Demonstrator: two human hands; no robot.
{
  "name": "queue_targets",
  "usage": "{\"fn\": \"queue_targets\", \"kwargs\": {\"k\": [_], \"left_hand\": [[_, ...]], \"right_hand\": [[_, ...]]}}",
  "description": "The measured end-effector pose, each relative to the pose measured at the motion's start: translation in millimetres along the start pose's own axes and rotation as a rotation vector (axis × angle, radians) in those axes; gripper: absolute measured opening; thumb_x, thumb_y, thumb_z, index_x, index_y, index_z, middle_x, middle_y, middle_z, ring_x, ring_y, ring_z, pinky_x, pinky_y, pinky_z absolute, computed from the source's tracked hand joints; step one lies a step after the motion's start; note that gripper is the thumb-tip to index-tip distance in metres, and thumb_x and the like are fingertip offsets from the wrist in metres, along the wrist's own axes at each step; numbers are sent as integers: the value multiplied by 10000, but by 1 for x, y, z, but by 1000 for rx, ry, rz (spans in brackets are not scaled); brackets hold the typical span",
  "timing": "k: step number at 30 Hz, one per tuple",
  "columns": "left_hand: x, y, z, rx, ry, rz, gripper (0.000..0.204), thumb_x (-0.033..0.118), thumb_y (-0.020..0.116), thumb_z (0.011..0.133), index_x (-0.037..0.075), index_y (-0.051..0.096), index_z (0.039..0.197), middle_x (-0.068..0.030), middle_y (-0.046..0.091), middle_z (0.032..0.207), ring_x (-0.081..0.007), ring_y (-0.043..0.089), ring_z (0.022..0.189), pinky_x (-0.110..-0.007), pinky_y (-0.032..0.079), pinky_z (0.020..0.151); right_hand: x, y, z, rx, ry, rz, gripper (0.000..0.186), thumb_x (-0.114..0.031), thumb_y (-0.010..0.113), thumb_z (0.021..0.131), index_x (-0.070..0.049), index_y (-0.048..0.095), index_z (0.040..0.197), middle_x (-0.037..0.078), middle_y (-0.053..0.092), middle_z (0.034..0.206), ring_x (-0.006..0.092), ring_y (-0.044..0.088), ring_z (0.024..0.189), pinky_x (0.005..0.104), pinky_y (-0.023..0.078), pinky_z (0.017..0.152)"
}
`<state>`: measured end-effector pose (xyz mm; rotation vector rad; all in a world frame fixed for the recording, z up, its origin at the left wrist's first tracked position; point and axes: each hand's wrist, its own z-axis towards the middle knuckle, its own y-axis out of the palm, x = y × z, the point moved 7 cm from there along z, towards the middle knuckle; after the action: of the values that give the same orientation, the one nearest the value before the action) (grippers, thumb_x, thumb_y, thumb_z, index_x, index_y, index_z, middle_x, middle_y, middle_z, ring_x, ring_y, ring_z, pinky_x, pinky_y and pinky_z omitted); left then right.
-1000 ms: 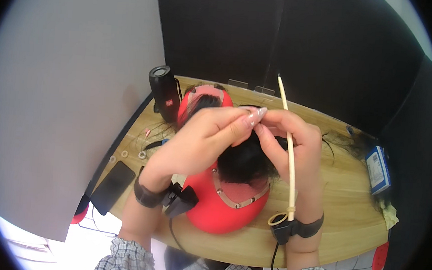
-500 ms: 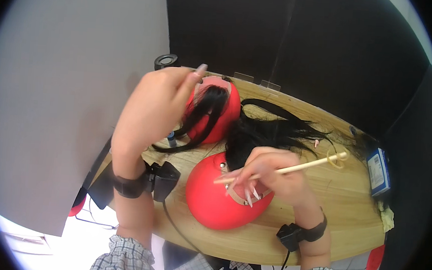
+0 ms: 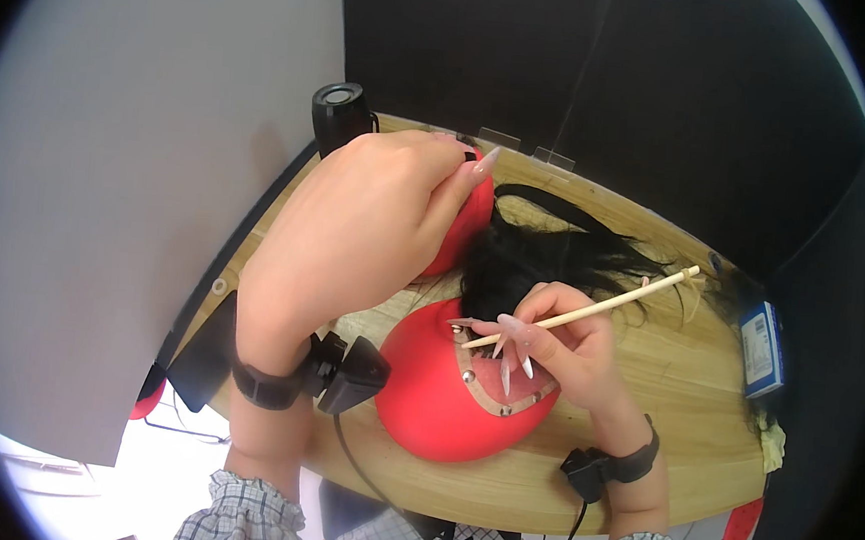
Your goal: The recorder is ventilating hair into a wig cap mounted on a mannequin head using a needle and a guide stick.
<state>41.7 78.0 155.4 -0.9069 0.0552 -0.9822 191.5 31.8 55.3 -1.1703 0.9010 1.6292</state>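
My right hand (image 3: 577, 348) holds a thin pale wooden stick (image 3: 619, 300) with a band looped near its far end. The stick's tip is over a pinkish mesh patch (image 3: 513, 381) with a beige border, fixed by round-headed pins to the near red dome (image 3: 428, 400). Black hair (image 3: 518, 266) spreads from the patch's far edge across the table. Raised over the far red dome (image 3: 471, 218), my left hand (image 3: 382, 201) has its thumb pressed to its fingers. A small dark bit shows at the pinch; I cannot make out what it is. That hand hides most of the far dome.
A black cylindrical speaker (image 3: 341, 118) stands at the table's back left. On the right lie a blue-and-white box (image 3: 761, 348) and a crumpled yellowish cloth (image 3: 771, 444). Dark panels (image 3: 468, 52) rise behind the wooden table (image 3: 672, 427), with a grey one (image 3: 160, 151) at left.
My left hand has moved right and looks larger, now covering much of the far dome. My right hand has shifted slightly, turning the stick steeper and uncovering more of the mesh patch.
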Motion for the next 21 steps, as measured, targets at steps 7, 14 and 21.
{"fn": "queue_targets", "kwargs": {"k": [7, 14, 21], "left_hand": [[-1, 10, 1, -36, 24, -5, 240, 144, 558, 901, -61, 561, 777, -189, 488, 638, -339, 477, 550, -373, 399, 528], [3, 12, 0, -24, 57, 20, 226, 140, 559, 901, -52, 580, 784, -175, 492, 618, -321, 481, 518, -361, 395, 502], [5, 12, 0, -39, 64, 14, 212, 136, 560, 899, -41, 592, 787, -159, 490, 606, -317, 488, 522, -359, 399, 506]], "right_hand": [[10, -9, -5, 47, -17, 127, 100, -96, 484, 963, -17, 458, 909, 25, 535, 641, 80, 578, 607, 400, 543, 860], [8, -4, -4, 132, -29, 51, 121, -108, 456, 976, -2, 458, 917, 52, 550, 739, 50, 528, 619, 353, 551, 827], [8, -6, -7, 78, -97, -32, 139, -93, 413, 986, 16, 480, 931, 27, 499, 748, 46, 469, 602, 325, 552, 797]]}}
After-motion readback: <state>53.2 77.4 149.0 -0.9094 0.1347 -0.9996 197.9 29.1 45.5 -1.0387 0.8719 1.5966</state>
